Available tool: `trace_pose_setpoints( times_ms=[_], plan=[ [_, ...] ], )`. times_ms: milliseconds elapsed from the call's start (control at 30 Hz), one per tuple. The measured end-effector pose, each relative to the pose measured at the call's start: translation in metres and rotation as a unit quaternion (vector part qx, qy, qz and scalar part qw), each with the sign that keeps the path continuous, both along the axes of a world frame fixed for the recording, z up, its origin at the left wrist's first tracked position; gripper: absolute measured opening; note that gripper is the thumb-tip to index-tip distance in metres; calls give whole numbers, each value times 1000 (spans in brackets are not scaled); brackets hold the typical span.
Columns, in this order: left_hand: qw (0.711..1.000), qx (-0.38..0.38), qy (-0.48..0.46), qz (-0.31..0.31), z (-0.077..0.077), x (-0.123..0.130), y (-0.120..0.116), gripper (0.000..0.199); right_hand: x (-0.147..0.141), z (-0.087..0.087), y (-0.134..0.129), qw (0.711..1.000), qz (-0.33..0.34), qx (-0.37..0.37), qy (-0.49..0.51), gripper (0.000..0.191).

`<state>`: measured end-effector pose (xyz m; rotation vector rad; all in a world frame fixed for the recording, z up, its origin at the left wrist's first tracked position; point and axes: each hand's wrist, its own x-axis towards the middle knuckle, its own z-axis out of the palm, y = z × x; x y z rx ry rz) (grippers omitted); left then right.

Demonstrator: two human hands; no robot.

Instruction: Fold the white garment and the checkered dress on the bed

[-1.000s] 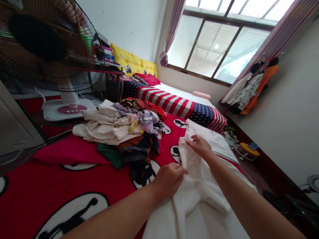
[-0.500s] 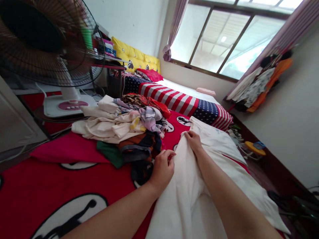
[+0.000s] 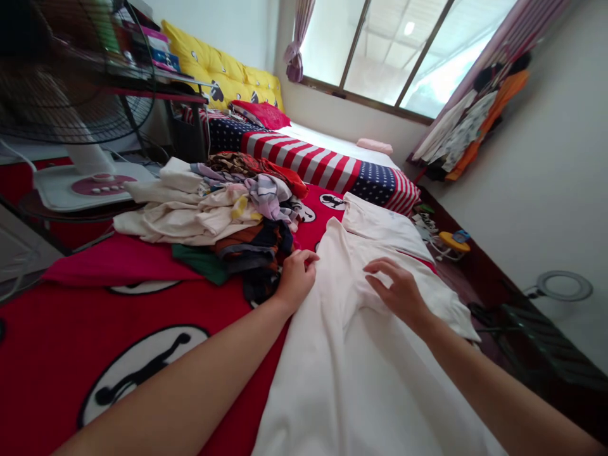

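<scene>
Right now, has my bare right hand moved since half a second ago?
Yes. Judged against the bed with the stars-and-stripes cover, your right hand has moved rightward and back toward you, over the white cloth garment.

Supporting surface: a red blanket (image 3: 42, 361) printed with white ovals bearing black figures; what supports it cannot be confirmed. Lying on it, right of centre: a long white garment (image 3: 380, 373), spread out, with lengthwise creases. Beyond its far end: a second white garment (image 3: 384, 225), lying flatter. On the left: a crumpled clothes pile (image 3: 185, 218) of cream, checked lavender, red-orange and dark fabrics. At the pile's near side: magenta cloth (image 3: 118, 263), fairly flat, and green cloth (image 3: 202, 261). Bare blanket is visible in the near left area.
</scene>
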<state>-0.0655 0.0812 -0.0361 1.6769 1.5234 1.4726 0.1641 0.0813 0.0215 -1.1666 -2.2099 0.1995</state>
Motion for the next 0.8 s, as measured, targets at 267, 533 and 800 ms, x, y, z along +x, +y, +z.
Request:
trace_pose_setpoints(
  times_ms=[267, 533, 800],
  plan=[
    [997, 55, 49, -14, 1, -2, -6, 24, -8, -22, -121, 992, 26, -115, -39, 8],
    [950, -37, 193, -244, 49, -13, -72, 23, -36, -12, -155, 980, 42, -189, -51, 8],
    [889, -230, 273, -288, 60, -30, -162, 29, -61, -11, -158, 872, 176, -410, 200, 30]
  ],
)
